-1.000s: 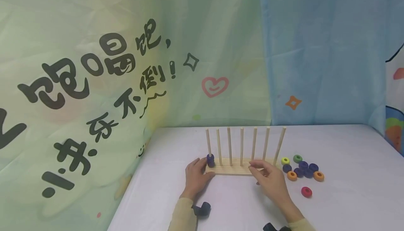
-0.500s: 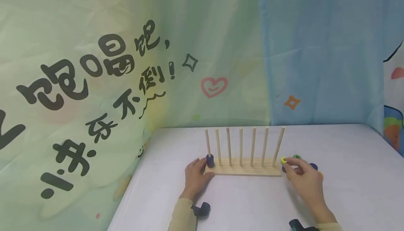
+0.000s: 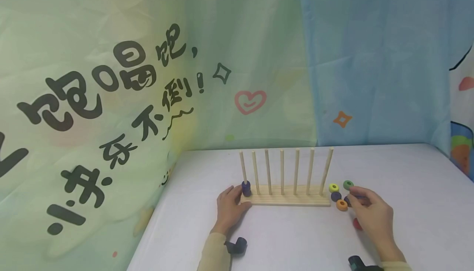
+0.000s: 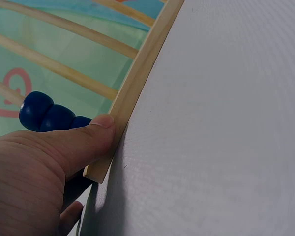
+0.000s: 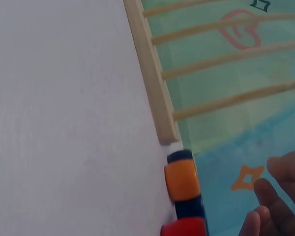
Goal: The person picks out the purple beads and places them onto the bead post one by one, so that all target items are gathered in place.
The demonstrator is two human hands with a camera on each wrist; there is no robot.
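A wooden peg board [image 3: 289, 197] with several upright rods stands on the white table. Dark blue beads [image 3: 246, 189] are stacked on its leftmost rod; the left wrist view shows these blue beads [image 4: 37, 110] close up. My left hand [image 3: 230, 208] grips the board's left end, thumb on the front edge. To the right of the board, my right hand [image 3: 374, 215] is over loose beads, partly hiding them. In the right wrist view its fingers [image 5: 278, 209] are apart with nothing seen between them. Near it lie a yellow bead [image 3: 333, 188], green bead [image 3: 348, 185] and orange bead [image 3: 342, 205].
A dark blue bead [image 3: 335, 197] lies between the yellow and orange ones. A red bead [image 3: 357, 224] sits nearer the front, half covered by the right hand. Printed cloth [image 3: 252, 57] hangs behind and to the left of the table [image 3: 289, 238].
My right hand has moved from in front of the board to the right, past the yellow bead, over the loose beads. The left hand has stayed on the board's end.
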